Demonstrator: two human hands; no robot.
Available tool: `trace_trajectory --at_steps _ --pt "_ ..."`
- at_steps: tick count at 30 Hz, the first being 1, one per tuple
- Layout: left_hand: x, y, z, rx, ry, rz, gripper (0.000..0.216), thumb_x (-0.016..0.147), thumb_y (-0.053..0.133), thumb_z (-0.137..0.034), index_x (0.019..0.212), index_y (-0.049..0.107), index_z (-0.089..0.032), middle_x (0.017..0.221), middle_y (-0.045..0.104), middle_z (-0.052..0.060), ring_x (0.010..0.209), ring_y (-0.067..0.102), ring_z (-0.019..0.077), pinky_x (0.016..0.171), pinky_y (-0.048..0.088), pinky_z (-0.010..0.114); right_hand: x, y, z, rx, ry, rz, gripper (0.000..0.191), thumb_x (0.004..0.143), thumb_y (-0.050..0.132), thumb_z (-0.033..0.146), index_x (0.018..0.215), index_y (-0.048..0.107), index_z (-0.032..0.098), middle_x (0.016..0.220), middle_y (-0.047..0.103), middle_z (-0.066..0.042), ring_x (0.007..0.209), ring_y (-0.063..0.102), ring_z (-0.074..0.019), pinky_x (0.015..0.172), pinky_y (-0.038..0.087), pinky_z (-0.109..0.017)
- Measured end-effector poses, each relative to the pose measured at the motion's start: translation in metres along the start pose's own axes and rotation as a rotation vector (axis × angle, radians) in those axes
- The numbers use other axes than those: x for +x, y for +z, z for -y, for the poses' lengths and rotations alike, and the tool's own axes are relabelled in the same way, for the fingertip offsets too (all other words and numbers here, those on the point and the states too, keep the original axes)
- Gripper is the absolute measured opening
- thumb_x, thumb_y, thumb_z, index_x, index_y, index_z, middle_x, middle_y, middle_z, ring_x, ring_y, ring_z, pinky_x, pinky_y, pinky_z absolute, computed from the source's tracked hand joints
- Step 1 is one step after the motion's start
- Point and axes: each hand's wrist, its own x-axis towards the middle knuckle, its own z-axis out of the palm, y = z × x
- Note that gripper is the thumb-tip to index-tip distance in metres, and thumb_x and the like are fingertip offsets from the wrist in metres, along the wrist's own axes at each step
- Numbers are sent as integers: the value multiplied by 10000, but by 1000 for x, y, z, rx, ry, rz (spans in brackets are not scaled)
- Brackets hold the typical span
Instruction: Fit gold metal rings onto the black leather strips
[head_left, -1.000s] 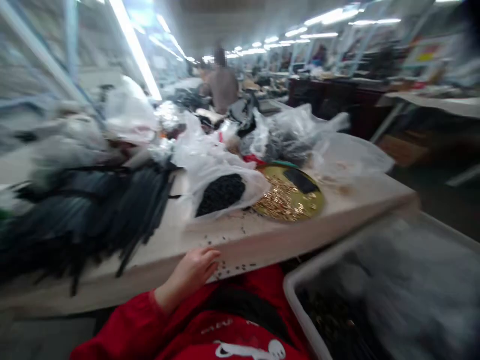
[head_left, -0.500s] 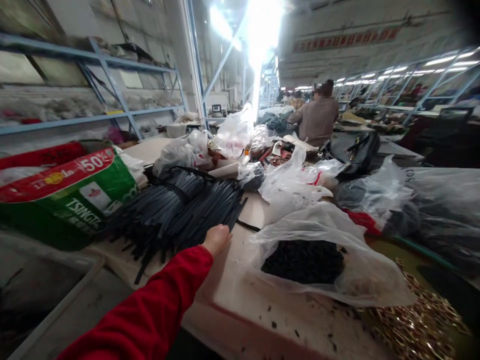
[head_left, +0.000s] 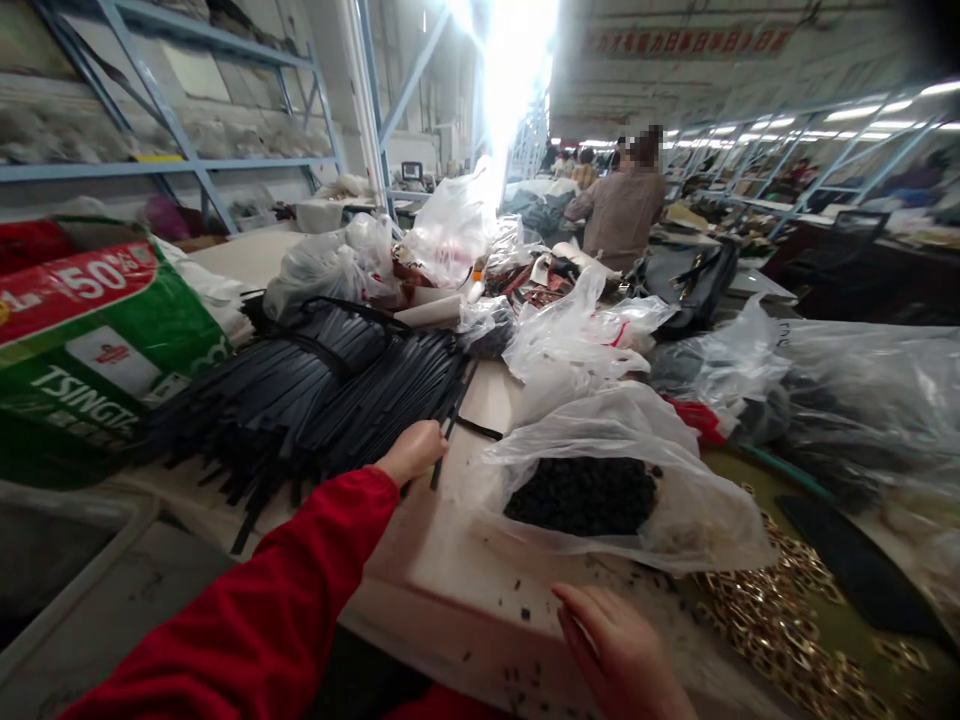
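My left hand [head_left: 414, 450], in a red sleeve, is closed at the right edge of a bundle of long black strips [head_left: 352, 385]. One thin black strip [head_left: 452, 415] runs through its fingers and shows above and below them. Low in the view, my right hand [head_left: 619, 640] hangs over the front of the table, its fingers stretched out and holding nothing. Just beyond it lies an open clear plastic bag [head_left: 600, 420] with a heap of small black pieces [head_left: 581, 495] inside. Gold-coloured metal buckles or rings [head_left: 780, 610] are piled to the right.
A green and red Tsingtao bag [head_left: 112, 350] stands at the left, above a pale bin [head_left: 82, 590]. Small black scraps dot the table's front edge [head_left: 442, 600]. Plastic bags [head_left: 577, 325] crowd the back and right. A person [head_left: 619, 215] is farther off, facing away.
The view has shifted to the right and slightly down. My right hand has come into sight at the bottom. My left hand stays at the bundle's edge, with a black strip now showing in it.
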Motion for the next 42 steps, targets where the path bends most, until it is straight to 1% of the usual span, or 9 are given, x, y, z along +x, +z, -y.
trace_trajectory --at_steps 6,11,15,19,21,26,32,38,42 --pt "-94 27 -40 -754 78 244 195 842 426 -233 962 526 -117 911 657 77 750 649 120 609 498 187 -2 -4 28 639 468 14 389 832 425 421 1141 471 191 750 650 -46 629 611 -182 590 496 -306" --pt "-172 76 -73 -1402 -146 373 190 766 527 -256 909 539 -131 937 632 80 784 625 127 624 482 197 -5 -14 42 976 668 -126 296 767 526 482 798 516 188 548 510 39 481 466 -102 475 380 -225" --pt "-200 83 -78 -1185 -52 556 286 802 468 -417 830 536 -141 798 636 64 653 600 132 575 463 233 -18 -17 28 1092 817 -126 333 686 607 498 695 487 188 483 442 71 410 377 -78 412 296 -209" --pt "-184 70 -79 -639 358 170 183 770 512 -319 849 594 -175 941 622 76 905 556 199 818 416 305 -21 -19 16 1192 849 -39 345 647 649 471 650 456 185 452 426 83 377 341 -61 392 250 -196" --pt "-169 67 -83 -526 391 226 163 743 518 -280 841 599 -177 893 633 65 862 570 199 791 425 304 -15 -23 14 1197 819 23 340 657 637 473 653 462 181 460 438 80 376 353 -58 394 258 -192" --pt "-144 72 -91 -893 -8 777 184 781 393 -265 843 530 -159 506 526 -47 379 460 80 399 366 185 12 -43 -18 823 715 -119 395 767 455 544 875 523 170 618 567 4 487 501 -117 467 397 -242" --pt "-127 68 -92 -1270 -284 820 237 747 505 -312 912 532 -144 545 544 -46 372 440 41 359 310 146 52 -45 -80 -53 448 -121 262 837 394 267 982 568 135 927 620 -121 876 574 -230 777 434 -363" --pt "-117 66 -95 -1301 -373 827 212 737 492 -252 909 536 -137 537 556 -41 361 442 44 346 300 151 73 -21 -86 -408 446 110 231 816 472 229 1017 561 158 972 581 -121 791 584 -219 674 425 -312" --pt "-114 69 -94 -1322 -379 831 231 723 503 -258 915 533 -134 533 560 -39 363 446 48 350 315 154 70 -19 -96 -390 405 98 160 799 485 188 928 573 153 898 594 -102 798 576 -217 682 422 -304"
